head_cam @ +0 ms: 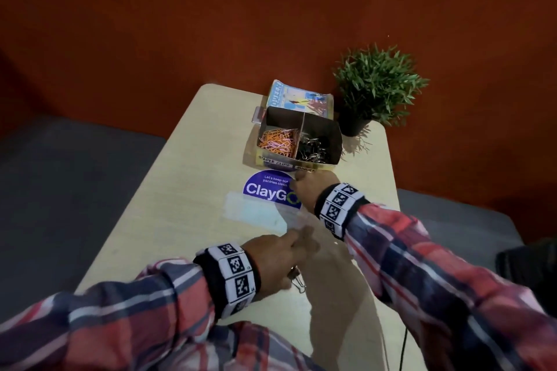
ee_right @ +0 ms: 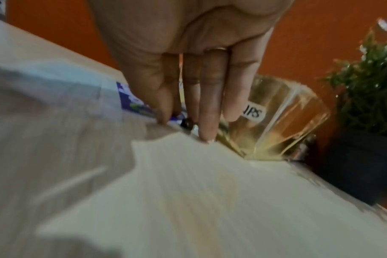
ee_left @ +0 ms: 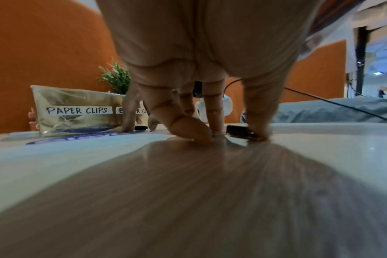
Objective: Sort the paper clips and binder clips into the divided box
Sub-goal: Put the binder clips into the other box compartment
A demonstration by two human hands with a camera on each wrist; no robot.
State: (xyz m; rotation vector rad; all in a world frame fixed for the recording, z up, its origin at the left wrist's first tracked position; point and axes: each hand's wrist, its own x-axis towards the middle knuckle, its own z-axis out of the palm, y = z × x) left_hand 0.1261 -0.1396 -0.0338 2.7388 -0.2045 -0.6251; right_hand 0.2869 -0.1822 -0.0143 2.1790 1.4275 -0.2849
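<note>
From the head view, your left hand [head_cam: 278,262] rests low on the surface [head_cam: 180,190], fingers reaching forward, with a silver-handled binder clip [head_cam: 298,281] showing beside it. Your right hand [head_cam: 306,193] sits at the front wall of the box [head_cam: 300,141], over the purple sticker [head_cam: 265,193]; its fingers are hidden here. Orange paper clips [head_cam: 275,141] fill the box's left compartment and dark binder clips [head_cam: 315,144] the right. A plant [head_cam: 376,84] stands beside the box.

The left wrist view shows what the head view hides: your left fingers [ee_left: 186,124] point down onto the surface, thumb and fingertips closing around a black clip [ee_left: 237,130].

The right wrist view is blurred. Your right fingers [ee_right: 208,104] hang nearly straight, tips on the surface just before the box [ee_right: 276,113], with a small dark clip [ee_right: 187,123] between them; I cannot tell whether they grip it.
</note>
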